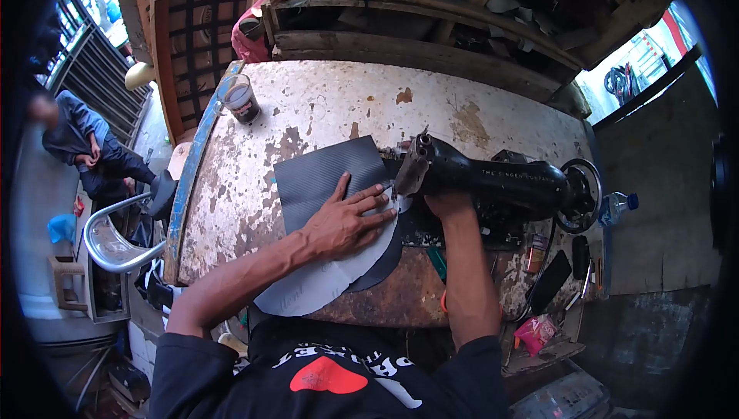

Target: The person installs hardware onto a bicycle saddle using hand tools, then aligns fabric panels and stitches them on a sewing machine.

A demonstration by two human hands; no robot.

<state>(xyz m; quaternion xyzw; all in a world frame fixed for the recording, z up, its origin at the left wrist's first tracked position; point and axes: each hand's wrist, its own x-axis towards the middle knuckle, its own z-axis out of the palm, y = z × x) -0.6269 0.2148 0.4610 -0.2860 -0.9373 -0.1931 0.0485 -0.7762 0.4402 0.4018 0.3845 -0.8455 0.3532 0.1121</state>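
Note:
My left hand (346,222) lies flat with fingers spread, pressing on a dark textured sheet (323,175) and a pale paper piece (312,284) with faint lettering. The sheet's right edge is beside the needle end of a black sewing machine (493,179). My right hand (449,203) reaches under the machine's arm; its fingers are hidden behind the machine, so what they touch does not show. A green-handled tool (436,263) lies near my right forearm.
A glass of dark drink (242,103) stands on the worn table (331,95). At right are the handwheel (581,196), a plastic bottle (618,207), a dark flat object (549,282) and a pink packet (535,334). A person (96,142) sits at far left beside a metal-framed chair (115,246).

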